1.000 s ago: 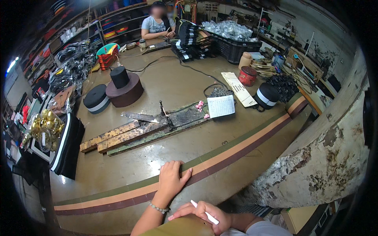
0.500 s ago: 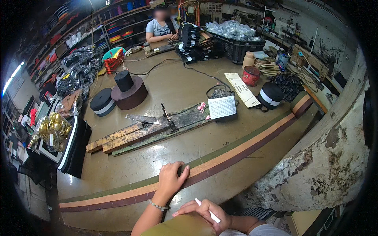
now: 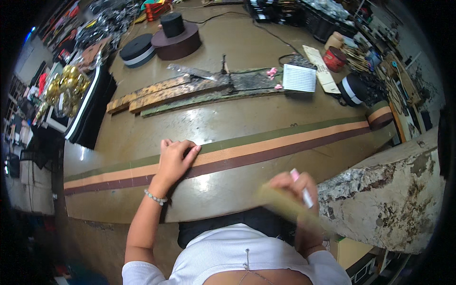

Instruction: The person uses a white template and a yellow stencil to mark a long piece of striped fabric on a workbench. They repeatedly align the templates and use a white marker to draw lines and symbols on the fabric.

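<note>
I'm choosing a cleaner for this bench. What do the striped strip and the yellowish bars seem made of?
Striped strip: probably woven webbing, matte, judging by its fine-textured surface and coiled end. Yellowish bars: likely wood, worn, darkly blotched, from their squared shape; whether painted is unclear.

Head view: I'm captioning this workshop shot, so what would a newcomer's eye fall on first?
Probably the long green, tan and maroon strip, running across the table to a roll at right, the left hand resting on it. Next, nearer the wearer, the right hand with a white stick and a blurred yellowish piece. Then the shiny gold balls at far left.
</note>
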